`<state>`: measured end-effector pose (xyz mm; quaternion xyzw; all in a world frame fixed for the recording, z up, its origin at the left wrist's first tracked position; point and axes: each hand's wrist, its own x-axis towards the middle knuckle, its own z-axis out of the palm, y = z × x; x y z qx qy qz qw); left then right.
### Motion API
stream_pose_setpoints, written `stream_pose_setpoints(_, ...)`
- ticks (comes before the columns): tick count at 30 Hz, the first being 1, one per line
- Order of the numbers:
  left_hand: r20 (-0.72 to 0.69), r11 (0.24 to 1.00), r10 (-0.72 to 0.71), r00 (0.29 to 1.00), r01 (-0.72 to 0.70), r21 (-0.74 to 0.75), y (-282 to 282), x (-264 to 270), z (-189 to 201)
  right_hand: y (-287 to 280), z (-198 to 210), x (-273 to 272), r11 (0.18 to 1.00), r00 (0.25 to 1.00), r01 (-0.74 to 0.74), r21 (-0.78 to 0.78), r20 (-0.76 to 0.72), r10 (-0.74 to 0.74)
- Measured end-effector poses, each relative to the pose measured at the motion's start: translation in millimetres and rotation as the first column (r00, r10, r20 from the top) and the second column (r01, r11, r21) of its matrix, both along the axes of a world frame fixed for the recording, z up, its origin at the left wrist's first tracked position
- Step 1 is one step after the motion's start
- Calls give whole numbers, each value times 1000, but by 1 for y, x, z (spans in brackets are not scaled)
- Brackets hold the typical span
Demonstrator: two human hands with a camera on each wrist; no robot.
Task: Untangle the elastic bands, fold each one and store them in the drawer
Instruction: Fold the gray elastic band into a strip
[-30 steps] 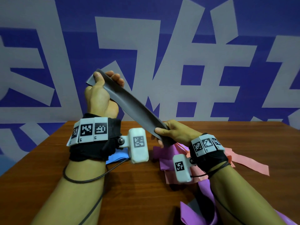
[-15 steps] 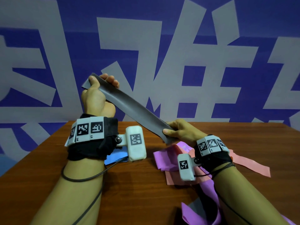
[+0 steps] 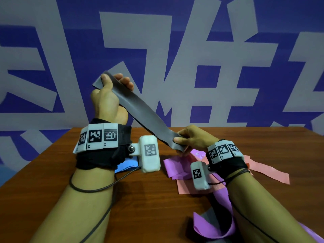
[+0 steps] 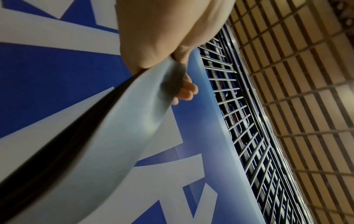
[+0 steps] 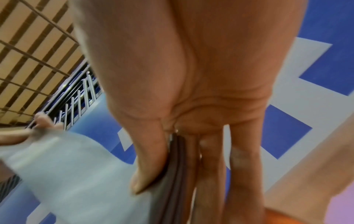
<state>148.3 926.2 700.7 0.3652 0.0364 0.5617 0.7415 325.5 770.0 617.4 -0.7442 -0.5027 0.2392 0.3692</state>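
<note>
both hands [image 3: 108,100] [image 3: 191,139] pinch grey band [image 3: 140,111] taut (above table [image 3: 140,199])

Grey band [image 3: 140,111] slightly lower now.

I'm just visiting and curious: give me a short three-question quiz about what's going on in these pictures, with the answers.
1. True or false: the grey band lies flat on the table.
2. Which hand holds the band's higher end? A) left hand B) right hand
3. Fill in: besides pink and purple, a band of colour ____ lies on the table under the left wrist.

Key: 1 false, both hands hold it stretched in the air. 2 A. 3 blue, the blue band.
</note>
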Motion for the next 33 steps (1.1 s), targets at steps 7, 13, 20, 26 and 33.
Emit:
stream_pose_setpoints(7, -309, 885, 53, 950, 98, 454, -56, 14, 1, -7, 19, -20, 984, 983, 39, -175, 183, -7)
stream_pose_setpoints(13, -570, 741, 81, 818, 333, 583, -110, 24, -18, -40, 28, -36, 936, 945, 80, -343, 324, 38)
stream_pose_setpoints(20, -711, 650, 96, 697, 497, 575, -134, 14, -41, -72, 27, -73, 870, 914, 114, -481, 394, 98)
stream_pose_setpoints(26, -755, 667, 104, 647, 518, 535, -139, 0, -48, -80, 14, -96, 801, 856, 139, -583, 478, 199)
stream_pose_setpoints(33, -773, 663, 146, 617, 519, 539, -142, -7, -50, -79, 0, -99, 754, 858, 59, -654, 420, 297)
